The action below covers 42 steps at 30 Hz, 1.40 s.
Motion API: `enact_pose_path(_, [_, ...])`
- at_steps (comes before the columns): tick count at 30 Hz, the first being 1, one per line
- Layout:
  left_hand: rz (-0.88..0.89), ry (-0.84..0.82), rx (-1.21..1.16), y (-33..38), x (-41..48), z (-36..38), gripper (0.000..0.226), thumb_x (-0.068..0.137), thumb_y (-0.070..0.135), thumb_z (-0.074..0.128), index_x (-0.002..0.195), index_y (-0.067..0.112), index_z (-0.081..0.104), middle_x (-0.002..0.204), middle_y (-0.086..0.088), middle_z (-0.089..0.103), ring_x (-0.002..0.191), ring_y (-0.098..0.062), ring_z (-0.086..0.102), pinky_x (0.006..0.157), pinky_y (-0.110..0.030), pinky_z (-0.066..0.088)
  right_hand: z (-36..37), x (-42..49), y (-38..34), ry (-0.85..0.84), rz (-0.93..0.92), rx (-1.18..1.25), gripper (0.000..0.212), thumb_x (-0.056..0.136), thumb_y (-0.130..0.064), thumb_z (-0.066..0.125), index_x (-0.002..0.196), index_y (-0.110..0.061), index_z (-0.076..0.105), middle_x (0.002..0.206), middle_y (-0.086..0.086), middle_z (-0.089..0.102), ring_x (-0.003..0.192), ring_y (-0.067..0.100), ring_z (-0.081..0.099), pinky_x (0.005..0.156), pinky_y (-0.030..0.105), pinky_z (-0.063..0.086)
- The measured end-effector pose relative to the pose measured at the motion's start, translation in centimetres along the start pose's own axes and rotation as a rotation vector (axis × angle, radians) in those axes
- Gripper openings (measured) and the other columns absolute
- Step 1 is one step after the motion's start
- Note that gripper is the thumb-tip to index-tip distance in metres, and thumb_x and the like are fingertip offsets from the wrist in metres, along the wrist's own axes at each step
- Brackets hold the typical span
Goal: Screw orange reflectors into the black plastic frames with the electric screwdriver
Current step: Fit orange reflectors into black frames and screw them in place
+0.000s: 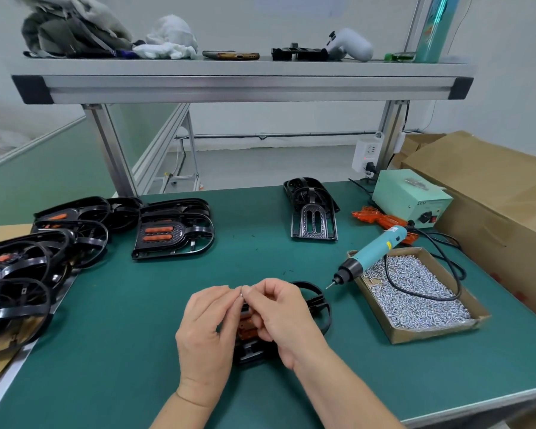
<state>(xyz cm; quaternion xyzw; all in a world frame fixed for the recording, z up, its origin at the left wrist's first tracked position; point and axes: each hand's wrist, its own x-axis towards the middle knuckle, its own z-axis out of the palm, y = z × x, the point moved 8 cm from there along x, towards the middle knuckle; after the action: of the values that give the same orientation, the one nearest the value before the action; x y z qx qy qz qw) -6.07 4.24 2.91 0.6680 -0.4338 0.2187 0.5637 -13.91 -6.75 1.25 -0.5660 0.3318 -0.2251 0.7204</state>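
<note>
Spreading across the view, a matte green bench (pixel 136 335) carries everything. A plain brown cardboard box (pixel 492 193) sits at its right edge. Glossy black finished frames (pixel 174 227) with orange bars are piled at the left, and empty frames (pixel 313 212) are stacked further back. A pale green power box (pixel 409 196) reads "LED". The teal electric screwdriver (pixel 372 255) lies across a shallow cardboard tray (pixel 415 292) of silvery screws. Near the front, a black frame (pixel 313 292) holding an orange reflector (pixel 246 323) lies under the hands. The left hand (pixel 205 329) and right hand (pixel 279 314), fingers curled, pinch one tiny screw (pixel 241 293) between their fingertips.
</note>
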Motion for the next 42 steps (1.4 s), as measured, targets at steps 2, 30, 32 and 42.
enact_pose_path(2, [-0.022,-0.004,-0.010,0.0,0.0,0.0,0.026,0.092,0.025,0.061,0.093,0.006,0.078,0.094,0.003,0.070,0.090,-0.022,0.065,0.090,-0.024,0.050,-0.2,0.1,-0.2,0.003,-0.032,-0.062,0.021,0.095,-0.015,0.065,0.075,-0.010,0.061,0.056,0.002,0.051,0.042,0.009,0.042,0.036,0.018,0.026])
enact_pose_path(30, [-0.059,-0.174,0.005,0.1,0.0,1.3,0.018,0.089,0.026,0.060,0.082,0.014,0.070,0.083,0.013,0.065,0.083,-0.004,0.059,0.082,-0.013,0.045,-23.5,6.6,-3.4,0.809,-0.020,-0.210,0.070,0.080,-0.035,0.082,0.122,-0.014,0.031,0.099,0.009,0.057,0.079,0.022,0.062,0.065,0.038,0.055])
enact_pose_path(32, [-0.053,-0.184,0.000,0.3,0.0,1.4,0.021,0.090,0.028,0.057,0.083,0.014,0.070,0.084,0.013,0.065,0.084,-0.004,0.059,0.082,-0.013,0.045,-23.5,6.5,-3.1,0.816,-0.043,-0.084,0.064,0.082,-0.029,0.080,0.121,-0.014,0.031,0.101,0.009,0.057,0.076,0.017,0.060,0.061,0.032,0.050])
enact_pose_path(42, [-0.030,-0.239,-0.019,0.6,-0.1,1.6,0.012,0.090,0.025,0.056,0.083,0.020,0.063,0.084,0.017,0.059,0.084,-0.004,0.057,0.079,-0.011,0.042,-18.0,4.8,-6.1,0.607,-0.256,0.629,0.030,0.084,-0.027,0.078,0.103,-0.018,0.057,0.081,0.000,0.055,0.051,0.010,0.052,0.050,0.022,0.048])
